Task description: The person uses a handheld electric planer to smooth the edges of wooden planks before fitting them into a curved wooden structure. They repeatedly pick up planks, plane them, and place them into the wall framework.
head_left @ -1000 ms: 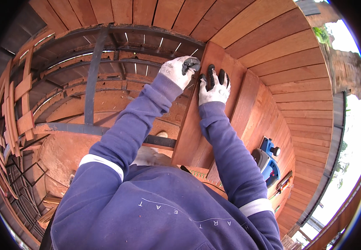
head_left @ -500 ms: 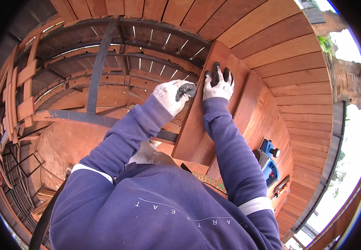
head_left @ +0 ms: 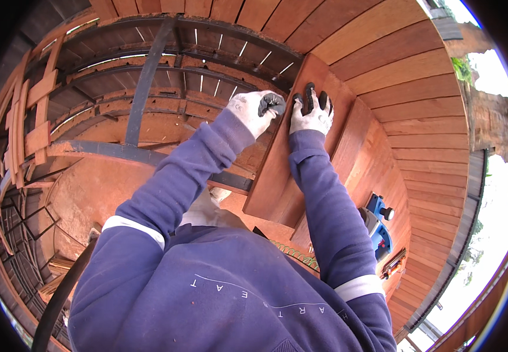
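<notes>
A reddish-brown wooden board (head_left: 274, 176) lies at a slant in front of me, overhanging the inner edge of a curved plank surface. My right hand (head_left: 312, 117), in a white glove with black fingertips, presses on the board's upper part with its fingers spread. Against the board's left edge is my left hand (head_left: 258, 111), gloved the same way and curled closed. Whatever its fingers hold is hidden. A second, narrower board (head_left: 348, 138) lies along the right side of the first, partly behind my right forearm.
A blue power planer (head_left: 378, 226) rests on the curved planks (head_left: 424, 111) to the right, near an orange-and-black tool (head_left: 393, 264). A green coiled hose (head_left: 294, 255) runs beside my waist. Dark metal framing (head_left: 142, 88) spans the left; wooden strips (head_left: 16, 129) are stacked beyond it.
My left hand has moved farther away along the board's left edge, still closed. My right hand stays spread on the board. The whole view has shifted slightly.
</notes>
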The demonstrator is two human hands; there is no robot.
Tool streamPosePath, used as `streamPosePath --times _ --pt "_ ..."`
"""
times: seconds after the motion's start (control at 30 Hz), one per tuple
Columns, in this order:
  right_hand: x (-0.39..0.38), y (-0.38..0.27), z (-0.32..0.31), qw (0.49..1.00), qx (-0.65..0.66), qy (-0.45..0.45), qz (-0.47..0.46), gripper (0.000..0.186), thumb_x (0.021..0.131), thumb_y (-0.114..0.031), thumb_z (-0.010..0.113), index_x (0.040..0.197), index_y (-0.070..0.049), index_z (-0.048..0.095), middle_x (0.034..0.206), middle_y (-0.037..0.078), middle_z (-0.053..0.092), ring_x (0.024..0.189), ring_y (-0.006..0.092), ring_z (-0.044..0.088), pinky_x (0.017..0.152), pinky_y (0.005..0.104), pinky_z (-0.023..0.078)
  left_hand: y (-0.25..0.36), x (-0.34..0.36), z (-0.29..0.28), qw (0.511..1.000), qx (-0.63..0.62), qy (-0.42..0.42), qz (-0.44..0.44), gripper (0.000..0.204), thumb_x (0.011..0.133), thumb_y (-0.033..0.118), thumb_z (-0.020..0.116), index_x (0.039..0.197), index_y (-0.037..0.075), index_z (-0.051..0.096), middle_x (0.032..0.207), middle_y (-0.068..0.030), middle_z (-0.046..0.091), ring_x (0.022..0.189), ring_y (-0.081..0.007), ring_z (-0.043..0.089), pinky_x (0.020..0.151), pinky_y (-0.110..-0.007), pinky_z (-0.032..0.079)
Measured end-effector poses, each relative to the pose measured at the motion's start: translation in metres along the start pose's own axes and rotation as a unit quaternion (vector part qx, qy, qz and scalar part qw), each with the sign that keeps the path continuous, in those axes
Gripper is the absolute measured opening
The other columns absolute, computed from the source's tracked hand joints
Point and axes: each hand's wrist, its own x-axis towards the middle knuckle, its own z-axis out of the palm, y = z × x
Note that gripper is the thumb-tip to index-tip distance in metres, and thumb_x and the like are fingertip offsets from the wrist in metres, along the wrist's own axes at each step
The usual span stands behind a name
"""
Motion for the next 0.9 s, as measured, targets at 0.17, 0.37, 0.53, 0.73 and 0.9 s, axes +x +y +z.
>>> streamPosePath --times 0.17,0.37,0.53,0.73,0.9 --pt "0.000 0.001 0.001 1.000 0.000 0.008 0.001 0.047 0.085 -0.040 0.058 0.127 -0.020 0.057 0.135 0.021 0.045 0.129 0.0364 0.036 0.108 0.0459 0.027 0.018 -0.059 -0.021 0.997 -0.040 -0.062 0.014 0.029 0.079 0.002 0.059 0.107 -0.001 0.063 0.098 -0.0146 0.068 0.090 -0.0228 0.066 0.082 -0.031 0.051" --pt "0.001 -0.001 0.000 1.000 0.007 0.006 -0.003 0.047 0.085 -0.040 0.058 0.127 -0.020 0.057 0.135 0.021 0.046 0.128 0.0365 0.037 0.108 0.0459 0.027 0.014 -0.025 -0.014 0.997 -0.060 -0.058 -0.003 0.024 0.082 0.004 0.061 0.106 0.001 0.063 0.097 -0.0134 0.068 0.089 -0.0230 0.066 0.081 -0.031 0.051" --pt "0.002 0.001 0.001 1.000 -0.006 0.009 -0.005 0.047 0.085 -0.040 0.058 0.127 -0.020 0.057 0.134 0.021 0.046 0.128 0.0371 0.037 0.108 0.0455 0.028 0.021 -0.062 -0.026 0.994 -0.057 -0.098 -0.004 0.029 0.078 0.001 0.059 0.107 0.001 0.063 0.097 -0.0140 0.067 0.091 -0.0245 0.066 0.082 -0.032 0.051" --pt "-0.001 0.001 0.002 0.999 -0.005 0.029 -0.015 0.045 0.085 -0.040 0.059 0.126 -0.020 0.059 0.132 0.022 0.049 0.126 0.0362 0.040 0.106 0.0440 0.031 0.032 -0.086 -0.036 0.989 -0.077 -0.125 -0.022 0.027 0.080 0.004 0.059 0.106 0.002 0.063 0.099 -0.0153 0.066 0.091 -0.0301 0.064 0.082 -0.035 0.051" --pt "0.000 0.001 0.002 1.000 0.002 0.017 -0.015 0.046 0.085 -0.041 0.058 0.126 -0.019 0.058 0.133 0.022 0.047 0.127 0.0367 0.038 0.107 0.0452 0.028 0.036 -0.080 -0.038 0.991 -0.014 -0.133 0.018 0.025 0.081 0.007 0.059 0.106 0.004 0.062 0.096 -0.0150 0.065 0.090 -0.0306 0.063 0.080 -0.036 0.050"
